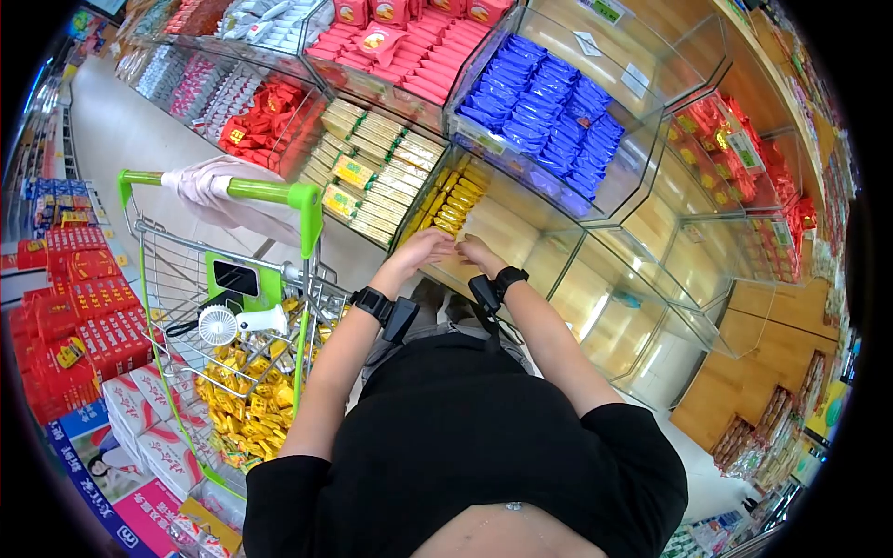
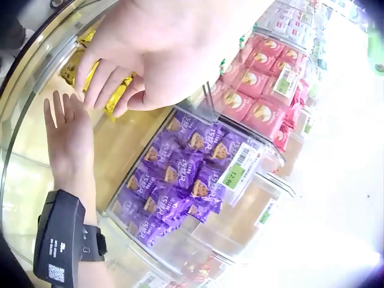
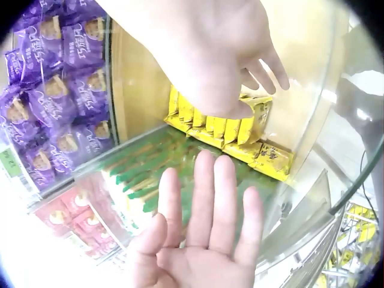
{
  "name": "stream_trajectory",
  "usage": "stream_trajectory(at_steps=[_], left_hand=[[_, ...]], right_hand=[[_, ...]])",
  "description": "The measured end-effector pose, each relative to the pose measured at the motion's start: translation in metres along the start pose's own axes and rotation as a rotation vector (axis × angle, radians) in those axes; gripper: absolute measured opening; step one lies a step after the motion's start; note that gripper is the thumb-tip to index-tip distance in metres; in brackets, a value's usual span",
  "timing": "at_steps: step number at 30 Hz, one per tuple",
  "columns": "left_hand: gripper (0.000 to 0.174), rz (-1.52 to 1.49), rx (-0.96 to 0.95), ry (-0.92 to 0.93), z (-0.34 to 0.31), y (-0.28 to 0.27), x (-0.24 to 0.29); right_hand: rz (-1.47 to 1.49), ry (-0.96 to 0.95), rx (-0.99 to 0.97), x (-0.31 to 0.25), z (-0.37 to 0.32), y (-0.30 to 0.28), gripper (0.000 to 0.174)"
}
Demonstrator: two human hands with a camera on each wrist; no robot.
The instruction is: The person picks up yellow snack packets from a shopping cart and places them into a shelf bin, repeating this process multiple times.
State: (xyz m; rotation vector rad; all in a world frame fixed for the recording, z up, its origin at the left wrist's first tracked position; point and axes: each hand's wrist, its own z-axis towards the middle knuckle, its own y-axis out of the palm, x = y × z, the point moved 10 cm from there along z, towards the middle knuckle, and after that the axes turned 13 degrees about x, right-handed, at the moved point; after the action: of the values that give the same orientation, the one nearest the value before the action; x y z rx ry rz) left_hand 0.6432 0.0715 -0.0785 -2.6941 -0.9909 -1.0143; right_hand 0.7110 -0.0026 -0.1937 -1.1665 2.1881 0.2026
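A row of small yellow packets [image 1: 459, 197] stands in a clear display bin [image 1: 510, 223] in front of me. Both my hands are over the near end of that bin, close together. My left hand [image 1: 423, 251] shows its bare palm in the right wrist view, fingers straight and spread. Beside it my right hand [image 1: 477, 255] reaches over the bin floor; in the left wrist view its palm faces up with extended fingers and nothing on it. In the right wrist view the yellow packets [image 3: 225, 129] sit just below my right hand [image 3: 216, 66], which partly covers them.
Neighbouring bins hold blue-purple biscuit packets [image 1: 544, 112], pale gold packs [image 1: 372, 167] and pink packets [image 1: 419, 51]. At left stands a shopping cart [image 1: 223, 191] with yellow packets, a small white fan [image 1: 219, 325] and a cloth on its handle. Red boxes [image 1: 112, 316] are stacked beyond it.
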Motion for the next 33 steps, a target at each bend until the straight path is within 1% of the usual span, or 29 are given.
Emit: stream_trajectory(at_steps=[2,3,4,5,6,8,9,10,12,14,16,17,19,20,22,25,27,30,31,33], left_hand=[[0.022,-0.001,-0.010,0.044,-0.006,-0.001,0.006],[0.021,0.004,-0.022,0.081,-0.011,-0.001,0.012],[0.021,0.000,-0.020,0.089,-0.016,-0.002,0.016],[0.021,0.009,-0.021,0.139,-0.023,-0.003,0.023],[0.020,0.018,-0.019,0.189,-0.032,-0.004,0.031],[0.020,-0.003,-0.009,0.220,-0.048,-0.007,0.040],[0.020,-0.021,-0.004,0.244,-0.056,-0.008,0.045],[0.020,-0.028,0.005,0.252,-0.067,-0.009,0.049],[0.020,-0.032,0.019,0.323,-0.087,-0.011,0.060],[0.021,-0.045,0.022,0.354,-0.098,-0.016,0.059],[0.022,-0.034,0.028,0.418,-0.114,-0.018,0.062],[0.022,-0.022,0.041,0.444,-0.123,-0.019,0.064],[0.022,-0.017,0.083,0.475,-0.139,-0.026,0.061],[0.023,-0.002,0.113,0.501,-0.148,-0.030,0.061],[0.024,0.004,0.157,0.512,-0.166,-0.036,0.056],[0.024,-0.040,0.234,0.607,-0.194,-0.048,0.046],[0.024,-0.061,0.299,0.613,-0.217,-0.052,0.039],[0.024,-0.106,0.384,0.602,-0.234,-0.063,0.020],[0.024,-0.106,0.396,0.607,-0.236,-0.064,0.014],[0.023,-0.137,0.431,0.609,-0.245,-0.066,0.009]], right_hand=[[0.023,0.017,-0.032,-0.013,-0.015,-0.007,0.050],[0.017,0.009,-0.032,-0.017,-0.018,-0.012,0.050],[0.075,-0.025,-0.062,-0.025,-0.022,-0.013,0.047],[0.133,-0.060,-0.094,-0.033,-0.026,-0.015,0.044],[0.128,-0.068,-0.097,-0.039,-0.032,-0.019,0.044],[0.237,-0.137,-0.187,-0.065,-0.055,-0.021,0.038],[0.193,-0.184,-0.218,-0.080,-0.071,-0.023,0.036],[0.184,-0.191,-0.226,-0.089,-0.084,-0.026,0.036],[0.174,-0.329,-0.291,-0.119,-0.113,-0.027,0.034],[0.149,-0.370,-0.310,-0.142,-0.142,-0.028,0.033],[0.168,-0.470,-0.405,-0.164,-0.170,-0.022,0.035],[0.155,-0.474,-0.417,-0.170,-0.181,-0.020,0.035],[0.071,-0.612,-0.542,-0.185,-0.214,-0.007,0.036],[0.059,-0.613,-0.556,-0.186,-0.221,-0.003,0.036],[0.028,-0.684,-0.674,-0.190,-0.245,0.012,0.036],[-0.023,-0.691,-0.777,-0.188,-0.271,0.033,0.035],[-0.056,-0.697,-0.877,-0.183,-0.285,0.050,0.035],[-0.121,-0.673,-0.921,-0.172,-0.294,0.070,0.035],[-0.157,-0.718,-0.920,-0.169,-0.296,0.074,0.035],[-0.165,-0.691,-0.959,-0.163,-0.306,0.081,0.034]])
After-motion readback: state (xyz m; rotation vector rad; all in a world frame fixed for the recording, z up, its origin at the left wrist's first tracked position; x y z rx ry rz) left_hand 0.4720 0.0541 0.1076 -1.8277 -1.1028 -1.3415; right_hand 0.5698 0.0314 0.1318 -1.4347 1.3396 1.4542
